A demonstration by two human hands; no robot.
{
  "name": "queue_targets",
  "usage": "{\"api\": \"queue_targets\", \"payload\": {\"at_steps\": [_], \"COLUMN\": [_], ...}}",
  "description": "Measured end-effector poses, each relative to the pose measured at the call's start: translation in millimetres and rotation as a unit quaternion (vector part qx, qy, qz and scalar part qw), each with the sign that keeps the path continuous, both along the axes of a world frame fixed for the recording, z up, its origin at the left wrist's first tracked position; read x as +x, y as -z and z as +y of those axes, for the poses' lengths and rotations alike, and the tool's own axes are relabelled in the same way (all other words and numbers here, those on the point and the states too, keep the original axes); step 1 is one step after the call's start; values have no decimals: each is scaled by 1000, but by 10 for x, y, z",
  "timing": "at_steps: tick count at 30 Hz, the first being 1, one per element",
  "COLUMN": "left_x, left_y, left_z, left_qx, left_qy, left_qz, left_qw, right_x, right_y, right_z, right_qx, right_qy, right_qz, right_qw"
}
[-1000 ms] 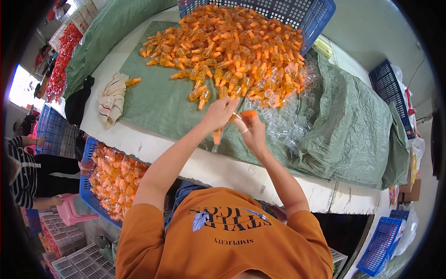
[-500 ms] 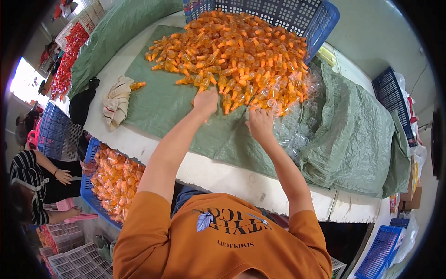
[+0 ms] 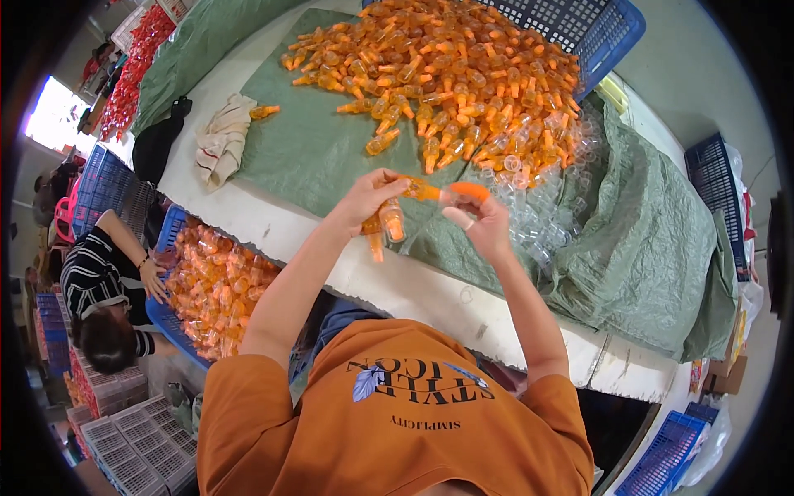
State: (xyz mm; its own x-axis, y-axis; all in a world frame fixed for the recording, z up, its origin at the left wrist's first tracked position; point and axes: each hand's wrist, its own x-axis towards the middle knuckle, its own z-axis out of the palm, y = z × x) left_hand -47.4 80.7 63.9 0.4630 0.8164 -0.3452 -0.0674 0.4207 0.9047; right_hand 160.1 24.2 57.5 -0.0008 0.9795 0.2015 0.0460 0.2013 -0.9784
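Observation:
My left hand (image 3: 370,201) is closed around several small orange bottles. One orange bottle (image 3: 420,189) points out of its fingertips to the right, while other bottles (image 3: 391,221) hang below the palm. Just beside that bottle's tip, my right hand (image 3: 486,225) pinches a small clear plastic cap (image 3: 449,197). Something orange, perhaps a finger cover, shows along its index finger. Beyond both hands lies a large pile of orange bottles (image 3: 463,74) on a green sheet (image 3: 285,157). Loose clear caps (image 3: 538,219) are heaped right of my right hand.
A blue crate (image 3: 608,50) stands behind the pile. A cloth (image 3: 223,140) lies at the left, near a single bottle (image 3: 265,112). Folded green sheeting (image 3: 637,256) covers the right side. Below left, a co-worker's hand (image 3: 153,279) is at a blue basket (image 3: 178,326) of orange bottles.
Both hands have drawn back from the pile toward me and come together, bottles in the left, a clear cap in the right. The co-worker has leaned in toward the basket.

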Motion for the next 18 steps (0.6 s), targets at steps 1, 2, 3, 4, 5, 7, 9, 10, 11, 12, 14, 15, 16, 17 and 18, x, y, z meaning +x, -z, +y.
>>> {"api": "queue_targets", "payload": {"at_steps": [1,2,3,4,5,7,9,10,11,12,14,15,16,17,18], "left_x": [24,26,24,9,-10,-16,-12,-2,3,5,0,-59,-213,-343,-450], "left_y": [-4,-22,-51,-76,-84,-68,-44,25,85,110,175,211,150,63,-44], "left_z": [-38,-48,-47,-56,-69,-108,-177,-238,-281,-324,-371,-430,-528,-628,-718], "left_qx": [-12,-13,-44,-74,-104,-109,-116,-79,-41,-19,-1,-5,-8,8,23], "left_qy": [-8,-7,21,45,69,69,67,31,-11,-12,-34,-47,-77,-87,-93], "left_qz": [-9,-10,-3,4,11,4,-9,-12,-12,8,23,14,21,62,102], "left_qw": [1000,1000,999,996,992,992,991,996,999,1000,999,999,997,994,990], "right_x": [-1,13,26,23,10,-42,-105,-133,-188,-200,-245,-287,-343,-409,-488], "right_y": [-27,-61,-110,-152,-179,-219,-189,-134,-80,-55,32,77,128,177,214], "right_z": [-5,8,25,29,15,-35,-98,-134,-136,-159,-166,-190,-203,-212,-210], "right_qx": [-1,109,217,320,320,318,322,155,-22,-53,-89,-98,-100,-124,-150], "right_qy": [0,-4,-9,-17,-21,-44,-72,-61,-57,-36,-20,-17,-48,-64,-74], "right_qz": [-1,-120,-237,-345,-344,-334,-321,-223,-121,-112,-72,-40,-36,10,52], "right_qw": [1000,987,947,882,882,886,888,960,991,992,993,994,993,990,984]}}
